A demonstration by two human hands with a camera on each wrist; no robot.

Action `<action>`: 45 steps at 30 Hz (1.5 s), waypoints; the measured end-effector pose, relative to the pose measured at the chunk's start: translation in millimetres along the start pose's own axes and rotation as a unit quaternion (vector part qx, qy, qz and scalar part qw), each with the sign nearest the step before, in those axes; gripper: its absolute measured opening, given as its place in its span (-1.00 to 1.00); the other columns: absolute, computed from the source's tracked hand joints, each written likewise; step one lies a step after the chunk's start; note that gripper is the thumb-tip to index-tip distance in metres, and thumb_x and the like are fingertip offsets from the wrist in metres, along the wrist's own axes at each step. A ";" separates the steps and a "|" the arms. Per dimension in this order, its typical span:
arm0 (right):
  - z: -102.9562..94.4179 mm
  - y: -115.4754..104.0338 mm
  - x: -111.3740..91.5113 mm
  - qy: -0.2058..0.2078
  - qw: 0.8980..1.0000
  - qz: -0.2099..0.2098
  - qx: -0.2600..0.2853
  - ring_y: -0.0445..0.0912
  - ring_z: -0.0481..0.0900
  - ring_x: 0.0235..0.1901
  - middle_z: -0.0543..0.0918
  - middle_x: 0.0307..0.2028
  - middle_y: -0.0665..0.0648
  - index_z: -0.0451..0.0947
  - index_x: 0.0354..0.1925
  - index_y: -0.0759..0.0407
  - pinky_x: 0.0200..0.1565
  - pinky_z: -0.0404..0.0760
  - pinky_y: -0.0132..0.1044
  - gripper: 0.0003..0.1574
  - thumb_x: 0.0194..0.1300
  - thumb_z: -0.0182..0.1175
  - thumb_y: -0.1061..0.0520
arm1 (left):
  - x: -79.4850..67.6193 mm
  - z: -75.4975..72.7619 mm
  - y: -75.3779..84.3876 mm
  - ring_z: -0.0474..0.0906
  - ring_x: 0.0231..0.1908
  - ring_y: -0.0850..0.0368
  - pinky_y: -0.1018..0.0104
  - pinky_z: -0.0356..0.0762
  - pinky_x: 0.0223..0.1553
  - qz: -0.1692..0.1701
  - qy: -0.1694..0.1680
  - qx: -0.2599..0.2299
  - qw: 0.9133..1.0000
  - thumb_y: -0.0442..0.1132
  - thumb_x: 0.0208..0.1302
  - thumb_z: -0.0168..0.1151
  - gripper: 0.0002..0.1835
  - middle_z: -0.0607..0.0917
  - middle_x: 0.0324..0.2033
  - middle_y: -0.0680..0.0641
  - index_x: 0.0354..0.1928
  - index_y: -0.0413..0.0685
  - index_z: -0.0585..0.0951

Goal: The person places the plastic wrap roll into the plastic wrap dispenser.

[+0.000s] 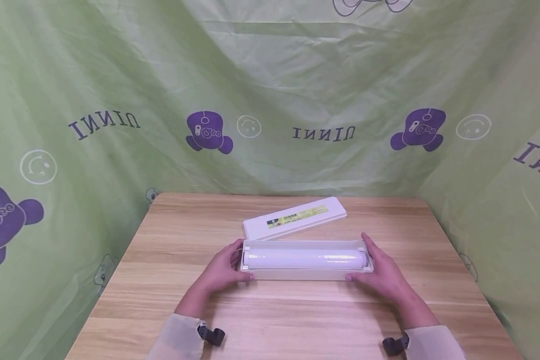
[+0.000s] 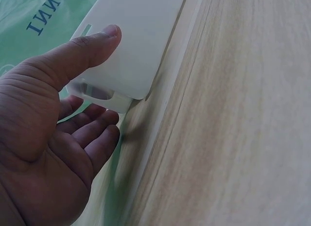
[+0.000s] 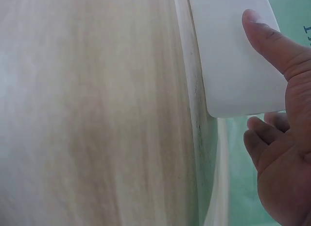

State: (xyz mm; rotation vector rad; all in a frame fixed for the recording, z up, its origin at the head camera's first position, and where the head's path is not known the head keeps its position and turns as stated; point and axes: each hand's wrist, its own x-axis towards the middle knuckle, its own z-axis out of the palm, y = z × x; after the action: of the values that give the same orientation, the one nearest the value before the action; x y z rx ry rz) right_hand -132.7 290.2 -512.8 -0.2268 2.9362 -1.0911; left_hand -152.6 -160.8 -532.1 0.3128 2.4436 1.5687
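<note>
A long white cling film box (image 1: 297, 275) stands lidless near the middle of the table, with a shiny roll of film (image 1: 292, 259) lying lengthwise in it. My left hand (image 1: 222, 269) holds the box's left end; the thumb (image 2: 104, 43) presses on its front wall, the other fingers are around the end. At the opposite end my right hand (image 1: 384, 272) grips the box, thumb (image 3: 265, 34) on the front wall and index finger by the back corner. Just behind lies the white lid (image 1: 256, 229), slanted, its yellow-green label (image 1: 297, 216) facing up.
The wooden table (image 1: 162, 240) carries the box and lid. Green curtains (image 1: 270, 75) with purple figures hang behind it and along both sides. A small black wrist camera (image 1: 212, 336) sits at the left cuff, another black camera (image 1: 395, 345) at the right.
</note>
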 end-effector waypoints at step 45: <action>6.2 4.4 -1.6 0.012 0.998 0.055 0.029 0.35 0.29 0.30 0.35 0.32 0.41 -0.04 0.56 -0.04 0.30 0.26 0.27 0.57 -0.26 0.50 -0.46 | -3.5 -6.9 6.3 0.28 0.36 -0.01 0.20 0.29 0.34 -0.010 0.002 0.016 1.000 0.19 -0.17 0.58 0.20 0.29 0.42 -0.07 0.50 -0.06 0.20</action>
State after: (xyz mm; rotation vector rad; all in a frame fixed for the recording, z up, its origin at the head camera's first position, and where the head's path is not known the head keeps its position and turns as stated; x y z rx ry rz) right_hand -131.4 289.7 -520.5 -0.0502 2.8926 -1.1698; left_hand -150.9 -165.2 -523.3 0.2904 2.4690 1.5256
